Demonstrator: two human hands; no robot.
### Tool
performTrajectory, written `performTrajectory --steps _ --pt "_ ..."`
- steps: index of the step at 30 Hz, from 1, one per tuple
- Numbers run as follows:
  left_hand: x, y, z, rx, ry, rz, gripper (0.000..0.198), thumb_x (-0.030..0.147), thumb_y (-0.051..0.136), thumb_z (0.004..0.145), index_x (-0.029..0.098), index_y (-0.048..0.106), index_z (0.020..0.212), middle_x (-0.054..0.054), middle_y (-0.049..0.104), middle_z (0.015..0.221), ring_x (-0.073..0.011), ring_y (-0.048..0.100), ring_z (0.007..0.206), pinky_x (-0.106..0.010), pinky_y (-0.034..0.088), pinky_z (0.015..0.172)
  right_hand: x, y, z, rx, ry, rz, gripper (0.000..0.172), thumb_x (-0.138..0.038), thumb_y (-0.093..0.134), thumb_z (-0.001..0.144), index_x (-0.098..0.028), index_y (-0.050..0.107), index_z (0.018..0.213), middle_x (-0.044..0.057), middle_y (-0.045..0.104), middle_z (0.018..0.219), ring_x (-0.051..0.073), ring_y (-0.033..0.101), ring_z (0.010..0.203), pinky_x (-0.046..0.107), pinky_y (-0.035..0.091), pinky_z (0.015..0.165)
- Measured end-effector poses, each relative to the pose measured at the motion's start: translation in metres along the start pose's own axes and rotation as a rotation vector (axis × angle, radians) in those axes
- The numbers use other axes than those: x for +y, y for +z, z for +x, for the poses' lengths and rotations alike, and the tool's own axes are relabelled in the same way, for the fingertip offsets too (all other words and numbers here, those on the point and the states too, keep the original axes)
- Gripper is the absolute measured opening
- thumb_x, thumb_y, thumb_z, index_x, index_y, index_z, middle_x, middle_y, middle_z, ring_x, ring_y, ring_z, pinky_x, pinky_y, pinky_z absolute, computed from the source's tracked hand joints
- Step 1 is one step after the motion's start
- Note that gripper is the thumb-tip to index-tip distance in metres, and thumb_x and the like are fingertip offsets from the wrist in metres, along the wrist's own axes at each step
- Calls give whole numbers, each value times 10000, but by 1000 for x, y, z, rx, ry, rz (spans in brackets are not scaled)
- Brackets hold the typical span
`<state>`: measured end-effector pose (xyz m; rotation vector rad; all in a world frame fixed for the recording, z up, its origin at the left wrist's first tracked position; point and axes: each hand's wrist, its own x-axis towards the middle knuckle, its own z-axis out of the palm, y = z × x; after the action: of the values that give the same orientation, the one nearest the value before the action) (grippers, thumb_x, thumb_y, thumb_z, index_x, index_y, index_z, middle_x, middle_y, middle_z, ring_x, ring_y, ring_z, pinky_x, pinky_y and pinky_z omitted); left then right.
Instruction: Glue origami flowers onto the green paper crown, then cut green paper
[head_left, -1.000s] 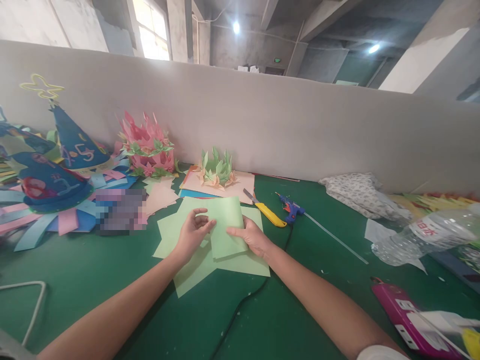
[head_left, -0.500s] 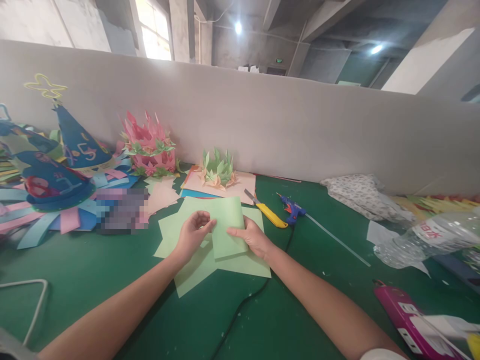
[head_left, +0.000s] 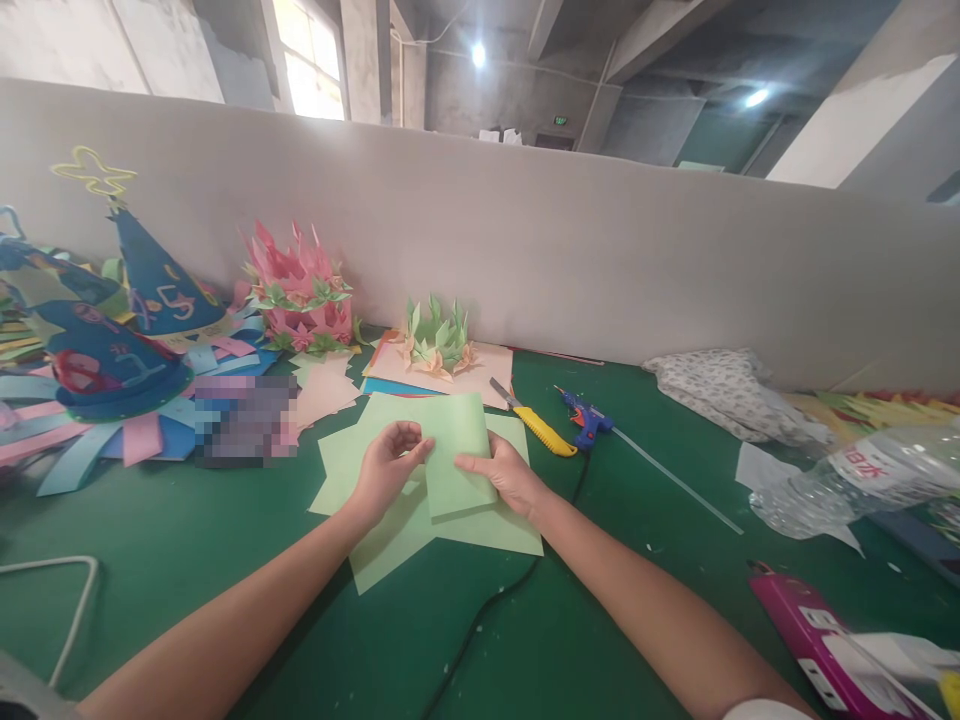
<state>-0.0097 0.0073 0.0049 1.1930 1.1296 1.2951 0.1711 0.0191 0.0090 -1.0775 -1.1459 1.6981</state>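
A folded piece of light green paper (head_left: 457, 475) is held upright between my two hands over the table. My left hand (head_left: 390, 460) pinches its left edge with thumb and curled fingers. On the other side, my right hand (head_left: 506, 475) grips the right edge, thumb in front and fingers hidden behind. Beneath lie loose light green sheets (head_left: 390, 555), spread at angles. Just beyond my right hand are a yellow utility knife (head_left: 547, 432) and a blue glue gun (head_left: 589, 420) with a long glue stick (head_left: 675, 478) in its back.
Paper crowns, one green (head_left: 435, 335) and one pink (head_left: 304, 290), stand at the back. Blue cone hats (head_left: 165, 280) and paper strips fill the left. Rightward lie a plastic bottle (head_left: 847, 485) and a magenta power strip (head_left: 802, 625). A black cord (head_left: 480, 620) crosses the green table.
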Motion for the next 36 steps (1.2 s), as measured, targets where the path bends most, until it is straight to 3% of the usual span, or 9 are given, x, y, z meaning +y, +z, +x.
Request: performTrajectory --steps 14,19,22,26,29,32,36 --pt "1 1 0 9 -3 14 272 384 669 683 181 537 809 7 543 772 -101 523 668 -231 430 622 1 -1 1 -1 2 4 514 -255 780 582 -185 560 1042 63 681 955 214 655 810 328 534 706" --pt "0 0 1 40 41 39 286 356 661 689 217 478 860 26 540 737 -111 541 678 -235 437 620 1 0 1 -8 -7 -28 540 -288 772 596 -204 535 1074 64 655 1016 219 644 854 336 530 730" --pt "0 -5 5 68 102 130 224 340 639 699 222 467 782 40 518 679 -107 521 633 -228 420 592 5 -2 3 3 -37 -91 595 -338 746 632 -232 463 1144 59 629 1027 215 632 866 347 527 737" --pt "-2 -16 14 61 115 346 124 330 590 716 207 578 708 -4 586 713 -139 541 647 -261 429 613 10 -7 7 113 -236 -383 668 -418 648 718 -252 323 1278 65 585 1048 196 595 874 356 503 755" --pt "-4 -25 20 78 70 478 163 353 615 687 211 658 753 -34 656 765 -182 583 692 -297 447 657 8 -10 7 197 -515 -698 528 -391 586 777 -264 413 1259 84 518 1194 221 516 1036 384 438 873" --pt "-6 -29 22 59 47 522 194 375 618 684 220 689 778 -53 687 818 -213 604 725 -324 455 688 2 -9 2 40 -701 -934 269 -307 503 848 -292 588 1103 44 518 1253 233 427 1177 418 316 1000" --pt "-9 -29 23 26 65 531 193 388 617 680 235 709 754 -48 697 767 -215 605 686 -326 462 669 -5 -5 -4 -232 -709 -1124 277 -252 449 886 -333 629 1080 -4 527 1284 244 363 1258 468 223 1033"
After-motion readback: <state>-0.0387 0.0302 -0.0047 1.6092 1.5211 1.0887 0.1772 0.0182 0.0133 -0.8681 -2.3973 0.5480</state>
